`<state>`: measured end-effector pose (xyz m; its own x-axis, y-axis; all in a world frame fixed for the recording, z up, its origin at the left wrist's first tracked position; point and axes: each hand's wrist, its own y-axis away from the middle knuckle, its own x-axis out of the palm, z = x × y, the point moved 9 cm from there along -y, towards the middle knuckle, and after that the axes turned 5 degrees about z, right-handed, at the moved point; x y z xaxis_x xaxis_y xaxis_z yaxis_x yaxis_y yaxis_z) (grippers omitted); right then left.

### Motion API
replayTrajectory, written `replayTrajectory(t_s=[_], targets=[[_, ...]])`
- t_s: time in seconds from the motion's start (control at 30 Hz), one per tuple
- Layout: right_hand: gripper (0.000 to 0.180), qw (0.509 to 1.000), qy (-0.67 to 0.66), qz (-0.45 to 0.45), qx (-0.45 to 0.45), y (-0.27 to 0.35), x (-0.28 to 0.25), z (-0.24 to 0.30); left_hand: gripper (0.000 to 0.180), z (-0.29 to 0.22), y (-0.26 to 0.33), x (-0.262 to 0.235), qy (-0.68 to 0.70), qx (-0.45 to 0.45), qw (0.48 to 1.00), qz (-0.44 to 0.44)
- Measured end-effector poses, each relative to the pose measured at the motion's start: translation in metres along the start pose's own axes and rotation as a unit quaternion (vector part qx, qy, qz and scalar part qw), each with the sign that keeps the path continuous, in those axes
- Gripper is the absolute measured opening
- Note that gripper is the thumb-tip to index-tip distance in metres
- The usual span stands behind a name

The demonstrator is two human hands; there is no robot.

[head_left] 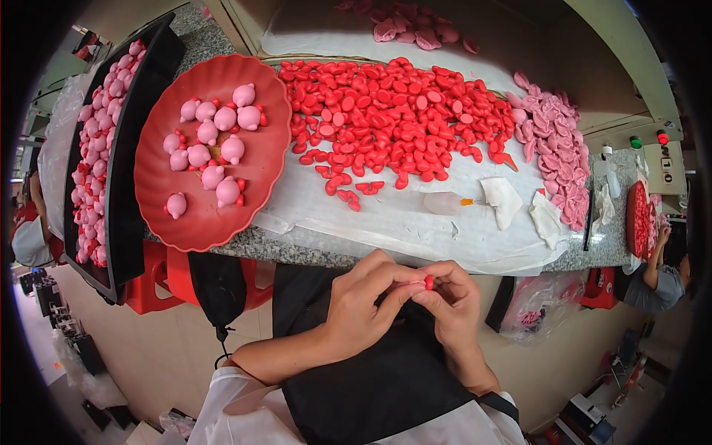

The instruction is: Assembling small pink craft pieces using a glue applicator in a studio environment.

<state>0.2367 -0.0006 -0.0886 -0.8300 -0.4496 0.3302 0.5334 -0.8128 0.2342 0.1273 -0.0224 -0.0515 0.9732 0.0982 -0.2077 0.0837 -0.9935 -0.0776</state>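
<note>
Just past the front edge of the table, my two hands meet fingertip to fingertip over my black apron. My right hand [454, 300] pinches a small red plastic piece [429, 282] between thumb and fingers. Closed against it, my left hand [367, 297] has its fingertips around something mostly hidden, with a hint of pink. On the table beyond lies a wide heap of red bean-shaped pieces [386, 111]. A clear squeeze bottle with an orange tip [445, 202] rests on its side on the white paper [348, 233], near a crumpled white tissue [502, 202].
At left, a red scalloped plate [167, 222] holds several pink balls with red bits, beside a black tray [126, 245] full of similar ones. Pink cupped pieces [552, 141] are heaped at right. A red stool [159, 278] stands under the table. Another person [660, 285] sits far right.
</note>
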Motion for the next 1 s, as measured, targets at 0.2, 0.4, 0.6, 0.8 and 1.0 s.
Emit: replayTrajectory(t_s=[0.2,0.4,0.6,0.8,1.0], targets=[[0.02,0.999,-0.024,0.015,-0.022,-0.001,0.0,0.004,0.009,0.007,-0.003,0.0,0.082,-0.035,0.996,0.014],[0.022,0.985,-0.162,0.026,0.045,-0.011,-0.001,-0.014,0.04,0.012,-0.013,-0.001,0.197,0.026,0.972,0.123],[0.016,0.966,-0.248,0.049,0.063,-0.008,0.009,-0.018,0.035,0.007,-0.006,0.006,0.16,0.146,0.967,0.133],[0.016,0.944,-0.32,0.031,0.08,-0.007,0.019,-0.02,0.033,0.007,-0.009,0.002,0.178,0.177,0.964,0.088],[0.042,0.981,0.071,-0.066,-0.169,-0.005,-0.014,0.027,0.038,0.033,-0.006,0.008,0.451,-0.007,0.891,0.057]])
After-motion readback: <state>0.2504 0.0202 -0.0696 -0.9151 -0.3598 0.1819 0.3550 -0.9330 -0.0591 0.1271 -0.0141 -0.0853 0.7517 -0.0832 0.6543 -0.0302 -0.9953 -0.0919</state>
